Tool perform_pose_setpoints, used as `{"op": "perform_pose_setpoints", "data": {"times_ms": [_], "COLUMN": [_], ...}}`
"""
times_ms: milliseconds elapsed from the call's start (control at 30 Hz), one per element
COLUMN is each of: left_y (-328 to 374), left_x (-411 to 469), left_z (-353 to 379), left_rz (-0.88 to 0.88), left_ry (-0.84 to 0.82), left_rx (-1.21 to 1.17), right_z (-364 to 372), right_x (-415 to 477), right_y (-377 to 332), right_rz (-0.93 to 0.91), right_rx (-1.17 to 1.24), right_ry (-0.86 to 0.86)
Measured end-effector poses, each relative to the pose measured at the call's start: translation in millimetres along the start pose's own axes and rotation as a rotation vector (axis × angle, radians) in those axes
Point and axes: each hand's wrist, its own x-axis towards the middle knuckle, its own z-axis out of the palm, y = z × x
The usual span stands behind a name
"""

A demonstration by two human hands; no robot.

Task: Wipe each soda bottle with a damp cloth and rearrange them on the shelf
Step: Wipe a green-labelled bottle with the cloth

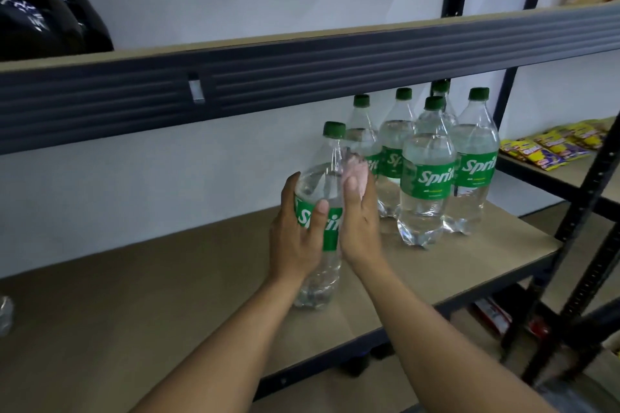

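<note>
Six soda bottles in view: five stand grouped as a cluster (432,171) on the shelf board (134,312), and the sixth bottle (318,245) leans just left of and in front of the cluster, base apparently on the board. Left hand (295,238) wraps fingers and thumb round its green label; right hand (360,225) holds a pale cloth (354,174) to the shoulder on the cluster side, pinch or flat press not readable through blur. Judgement: this bottle is mid-wipe; whether the cluster is wiped cannot be told, and rearranging is not yet done.
</note>
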Motion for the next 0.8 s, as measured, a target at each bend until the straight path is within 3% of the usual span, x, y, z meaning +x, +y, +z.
{"op": "perform_pose_setpoints", "data": {"times_ms": [267, 433, 533, 600, 700, 800], "left_y": [-3, -7, -9, -12, -14, -15], "left_x": [-1, -3, -7, -9, -10, -10], "left_z": [-13, -14, -18, -19, -19, -22], "left_rz": [-0.007, -0.017, -0.001, -0.015, -0.071, -0.109], "left_ry": [0.084, 0.078, 0.109, 0.110, 0.110, 0.079], "left_rx": [-0.148, -0.214, -0.200, -0.202, -0.212, -0.232], "right_z": [20, 11, -8, -25, -48, -53], "right_x": [-60, -74, -60, -44, -34, -36], "right_y": [62, 75, 85, 97, 117, 117], "right_rz": [0.051, 0.008, 0.005, 0.073, 0.260, 0.256], "right_rx": [-0.006, -0.144, -0.317, -0.620, -1.080, -1.130], "right_ry": [0.034, -0.021, -0.013, -0.021, -0.262, -0.240]}}
